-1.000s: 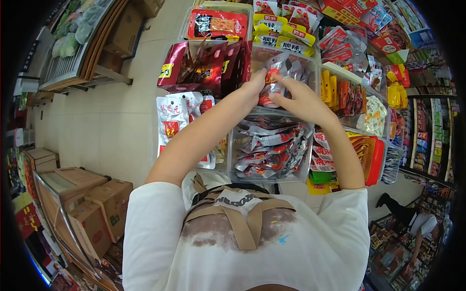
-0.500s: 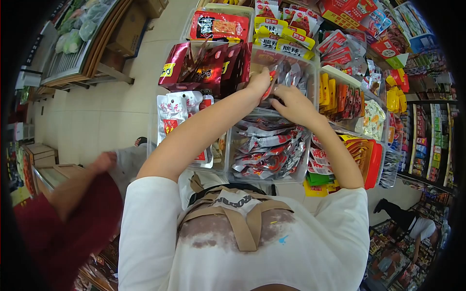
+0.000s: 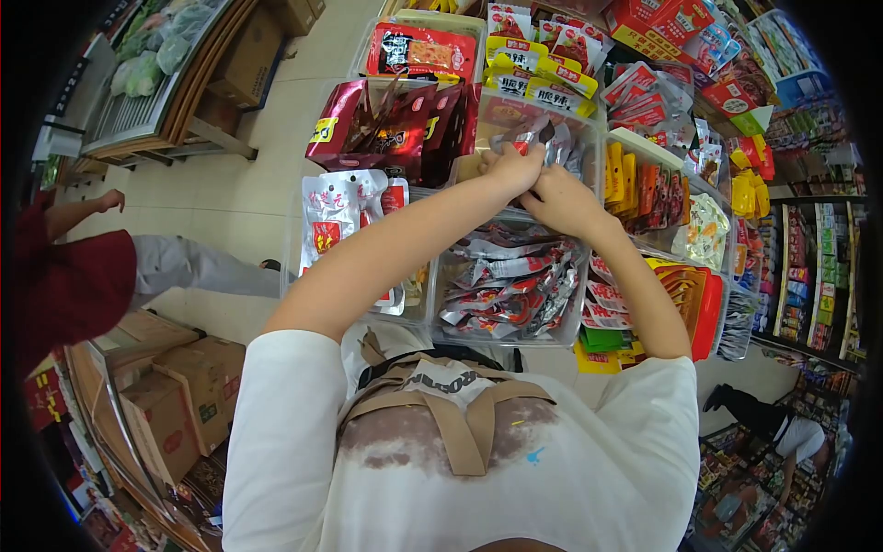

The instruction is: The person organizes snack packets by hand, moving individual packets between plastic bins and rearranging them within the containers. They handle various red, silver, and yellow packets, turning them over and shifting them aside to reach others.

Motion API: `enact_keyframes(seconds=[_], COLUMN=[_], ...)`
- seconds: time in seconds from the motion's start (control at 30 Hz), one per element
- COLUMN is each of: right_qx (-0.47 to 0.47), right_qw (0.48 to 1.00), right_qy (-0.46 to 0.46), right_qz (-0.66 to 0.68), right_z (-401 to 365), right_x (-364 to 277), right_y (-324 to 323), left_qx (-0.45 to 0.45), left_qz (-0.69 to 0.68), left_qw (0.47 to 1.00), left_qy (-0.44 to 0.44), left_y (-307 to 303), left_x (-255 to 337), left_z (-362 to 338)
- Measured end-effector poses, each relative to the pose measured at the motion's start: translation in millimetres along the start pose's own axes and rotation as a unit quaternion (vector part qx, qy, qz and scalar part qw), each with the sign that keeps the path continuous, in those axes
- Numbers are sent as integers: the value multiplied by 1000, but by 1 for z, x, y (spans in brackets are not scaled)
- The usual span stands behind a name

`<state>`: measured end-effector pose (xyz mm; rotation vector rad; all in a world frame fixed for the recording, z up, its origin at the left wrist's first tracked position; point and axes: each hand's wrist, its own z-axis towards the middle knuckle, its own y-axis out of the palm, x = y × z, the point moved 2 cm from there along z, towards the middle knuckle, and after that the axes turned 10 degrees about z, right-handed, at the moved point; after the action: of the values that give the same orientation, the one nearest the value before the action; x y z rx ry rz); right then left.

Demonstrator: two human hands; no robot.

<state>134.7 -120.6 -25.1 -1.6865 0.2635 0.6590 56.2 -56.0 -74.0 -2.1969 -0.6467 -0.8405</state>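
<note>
Both my hands are together over a clear plastic bin of silver-and-red snack packets on a shop display. My left hand grips a few of these silver snack packets by their lower ends, so they stand upright in the bin. Pressed against it from the right, my right hand has its fingers curled on the same bunch. A second clear bin full of similar silver packets lies just below my forearms.
Dark red bags and white packets fill the bins to the left, orange packets those to the right. A person in a red top walks along the tiled aisle at left, above cardboard boxes. Another person bends at lower right.
My hands have closed in together and sunk lower over the bin with the packets. The person in red has moved from the lower left up along the aisle.
</note>
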Motion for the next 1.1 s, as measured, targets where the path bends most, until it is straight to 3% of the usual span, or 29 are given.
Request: enact_keyframes(seconds=[0.07, 0.17, 0.23, 0.5, 0.6, 0.67, 0.87, 0.93, 1.07, 1.1], right_qx=[-15, 15, -2, -56, -134, -229, -293, -318, -394, -394], right_qw=[1000, 998, 1000, 998, 991, 970, 948, 939, 902, 902], right_qy=[-13, -49, -30, -11, -18, 48, 85, 105, 165, 164], right_qz=[-9, -20, -4, -8, 13, -63, -93, -80, -59, -59], right_z=[-2, -3, -2, 4, 10, 15, 25, 27, 34, 35], right_x=[-3, 1, -1, 1, 0, -9, -16, -17, -15, -12], right_y=[-2, 2, 2, 0, -1, -4, -4, -3, 1, 4], left_qx=[22, 73, -55, -73, -89, -93, -96, -136, -179, -166], left_qz=[64, 74, -18, -139, -192, -228, -240, -198, -177, -111], left_qw=[997, 994, 998, 987, 976, 968, 964, 971, 968, 979], left_qy=[-40, 12, 14, -26, -44, -55, -66, 20, 20, 28], left_y=[2, 12, -3, -20, -24, -26, -32, -36, -37, -38], left_x=[-5, -30, -28, -27, -13, -8, -5, -5, -8, -8], left_z=[3, 40, 35, 22, 6, 1, -2, 1, -6, -9])
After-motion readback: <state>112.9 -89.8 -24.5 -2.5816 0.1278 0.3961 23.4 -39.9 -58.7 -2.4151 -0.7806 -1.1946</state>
